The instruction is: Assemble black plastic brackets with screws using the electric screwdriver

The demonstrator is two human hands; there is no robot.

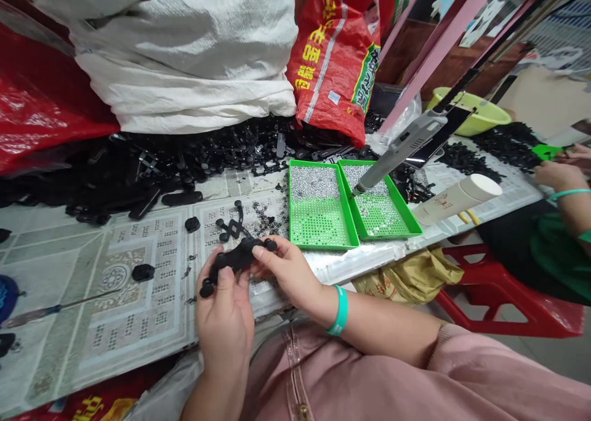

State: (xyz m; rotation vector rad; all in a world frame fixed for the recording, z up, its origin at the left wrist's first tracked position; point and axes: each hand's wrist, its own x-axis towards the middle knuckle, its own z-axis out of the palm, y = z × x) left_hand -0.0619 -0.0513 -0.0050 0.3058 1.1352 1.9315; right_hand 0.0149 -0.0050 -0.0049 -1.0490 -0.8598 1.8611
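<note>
Both my hands hold one black plastic part (237, 256) with round knobs at its ends, just above the table's near edge. My left hand (224, 313) grips its lower left end, thumb on top. My right hand (289, 273), with a teal wristband, pinches its right end between thumb and fingers. A similar black part (232, 226) lies on the calendar sheet (138, 298) just beyond my hands.
Two green trays (321, 233) (399, 215) of small screws sit right of my hands, with a grey power screwdriver (401, 147) hanging over them. A heap of black parts (152, 162) lies behind, under white and red sacks. Another person's hands (561, 175) work at far right.
</note>
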